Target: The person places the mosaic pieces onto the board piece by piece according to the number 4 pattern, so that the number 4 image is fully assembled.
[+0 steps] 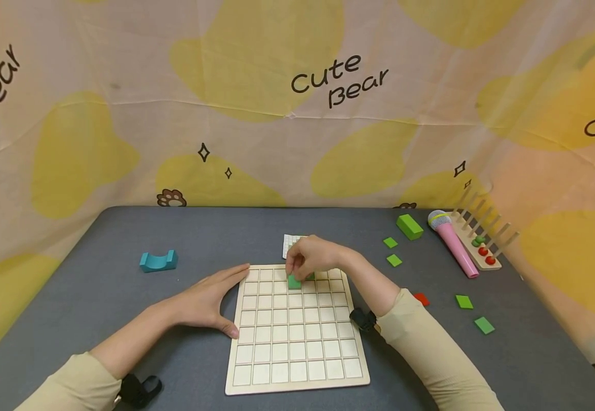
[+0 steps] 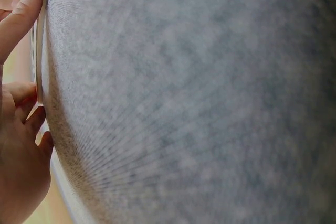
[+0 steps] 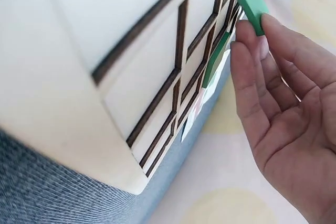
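A pale wooden grid board (image 1: 297, 389) with white square cells lies on the table. My right hand (image 1: 319, 254) is over its far rows and pinches a green square tile (image 3: 254, 7) between thumb and fingertips. The tile stands tilted against the board's surface in the right wrist view. Another green tile (image 3: 215, 62) lies in a cell at the far edge, partly hidden by the hand in the head view. My left hand (image 1: 202, 298) rests along the board's left edge, thumb and fingers spread, touching the rim near the far corner and lower down.
Behind the board lies a small printed grid card (image 1: 289, 244), partly covered by my right hand. Several loose green tiles (image 1: 464, 302) and a red piece (image 1: 422, 298) lie to the right. Farther back are a green block (image 1: 409, 226), a pink toy microphone (image 1: 456, 248) and a peg rack (image 1: 491, 262). A blue curved block (image 1: 158, 262) sits left.
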Tool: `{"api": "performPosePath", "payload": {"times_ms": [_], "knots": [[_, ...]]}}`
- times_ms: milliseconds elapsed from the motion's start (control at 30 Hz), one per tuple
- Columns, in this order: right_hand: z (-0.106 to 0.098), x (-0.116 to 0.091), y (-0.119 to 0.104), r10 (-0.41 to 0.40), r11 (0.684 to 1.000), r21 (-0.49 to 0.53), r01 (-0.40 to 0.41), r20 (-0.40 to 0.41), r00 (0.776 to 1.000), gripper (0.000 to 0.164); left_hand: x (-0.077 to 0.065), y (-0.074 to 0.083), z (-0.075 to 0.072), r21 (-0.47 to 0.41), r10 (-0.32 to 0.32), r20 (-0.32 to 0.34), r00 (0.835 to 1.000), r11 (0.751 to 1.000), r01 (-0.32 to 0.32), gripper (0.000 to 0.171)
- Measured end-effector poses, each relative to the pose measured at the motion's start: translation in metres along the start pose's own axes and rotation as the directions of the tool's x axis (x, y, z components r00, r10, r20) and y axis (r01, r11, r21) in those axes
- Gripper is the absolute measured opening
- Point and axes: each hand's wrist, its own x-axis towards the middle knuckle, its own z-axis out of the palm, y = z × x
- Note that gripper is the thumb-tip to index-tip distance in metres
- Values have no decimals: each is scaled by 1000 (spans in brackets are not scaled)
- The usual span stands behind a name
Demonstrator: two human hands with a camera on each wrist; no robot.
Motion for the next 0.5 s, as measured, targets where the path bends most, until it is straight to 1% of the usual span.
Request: {"api": "performPosePath", "payload": {"times_ms": [300, 500], "knots": [[3, 2, -2, -6, 999, -39, 6, 13, 1000, 8, 0, -2, 0, 5, 4, -5, 1000, 1000, -4, 127], [4, 2, -1, 9, 998, -58, -8, 11, 1000, 8, 0, -2, 1, 3, -1, 0, 1000, 1000, 1, 128]]}}
